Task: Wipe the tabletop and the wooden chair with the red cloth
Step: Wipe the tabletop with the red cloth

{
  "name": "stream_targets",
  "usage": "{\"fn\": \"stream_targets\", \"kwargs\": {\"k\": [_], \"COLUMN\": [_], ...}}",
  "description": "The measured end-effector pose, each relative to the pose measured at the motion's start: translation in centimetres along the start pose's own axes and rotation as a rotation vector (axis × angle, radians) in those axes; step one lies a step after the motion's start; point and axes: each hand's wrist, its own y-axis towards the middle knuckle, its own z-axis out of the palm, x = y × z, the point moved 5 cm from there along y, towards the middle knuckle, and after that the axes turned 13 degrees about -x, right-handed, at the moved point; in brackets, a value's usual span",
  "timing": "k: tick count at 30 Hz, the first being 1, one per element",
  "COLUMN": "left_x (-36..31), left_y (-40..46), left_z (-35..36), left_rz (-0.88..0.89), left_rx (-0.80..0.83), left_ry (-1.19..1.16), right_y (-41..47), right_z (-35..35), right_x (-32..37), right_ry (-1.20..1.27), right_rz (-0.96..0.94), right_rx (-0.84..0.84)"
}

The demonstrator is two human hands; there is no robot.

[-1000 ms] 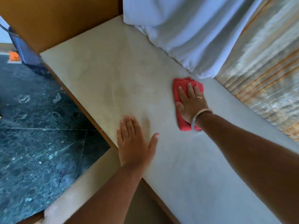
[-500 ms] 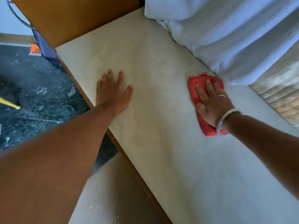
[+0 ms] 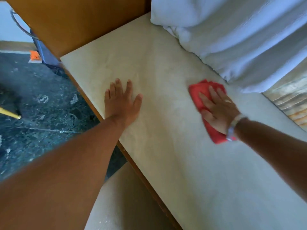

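Note:
The pale, marbled tabletop [image 3: 166,67] with a wooden front edge runs from upper left to lower right. A folded red cloth [image 3: 196,92] lies flat on it near the white curtain. My right hand [image 3: 217,112] presses down on the cloth with the fingers spread; a ring and a bangle show on it. My left hand [image 3: 122,102] rests flat on the bare tabletop near the front edge, fingers apart and holding nothing. A light cushioned seat [image 3: 126,201], possibly the chair, sits below the table's front edge.
A white curtain [image 3: 232,34] hangs over the far side of the tabletop, with a striped golden curtain [image 3: 289,98] to its right. A tall wooden panel [image 3: 74,22] stands at the table's far end. Dark speckled floor [image 3: 41,113] lies left, with a blue object [image 3: 44,53].
My left hand moved from the near front edge further up the tabletop and to the left. My right hand stayed flat on the red cloth near the white curtain; the view shifted.

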Motion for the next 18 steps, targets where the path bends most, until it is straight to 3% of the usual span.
{"fn": "stream_targets", "kwargs": {"k": [2,5,7,10,12,14,16,18], "left_x": [0.0,0.4,0.5,0.3,0.3,0.2,0.3,0.6], "left_y": [0.2,0.5,0.5,0.5,0.5,0.7,1.1,1.1], "left_z": [0.1,0.2,0.1,-0.1,-0.1,-0.2,-0.3,-0.1], "left_rz": [0.009,0.011,0.013,0.023,0.016,0.017,0.019,0.016], "left_rx": [0.01,0.038,0.039,0.032,0.039,0.025,0.032,0.044], "left_ry": [0.002,-0.028,-0.043,-0.015,-0.017,-0.008,-0.011,0.009], "right_y": [3.7,-0.9,-9.5,-17.8,-15.8,-9.6,-5.5,-6.2], "right_z": [1.1,2.0,1.8,0.2,-0.8,-2.1,-1.3,0.5], "right_x": [5.8,15.5,15.7,7.8,0.9,-3.2,-2.0,3.7], "right_ry": [0.012,0.053,0.106,0.119,-0.02,-0.092,-0.091,-0.062], "right_rz": [0.045,-0.263,-0.378,-0.452,-0.401,-0.18,0.017,0.035], "right_rx": [-0.008,-0.046,-0.029,0.1,0.032,-0.012,-0.032,-0.044]}}
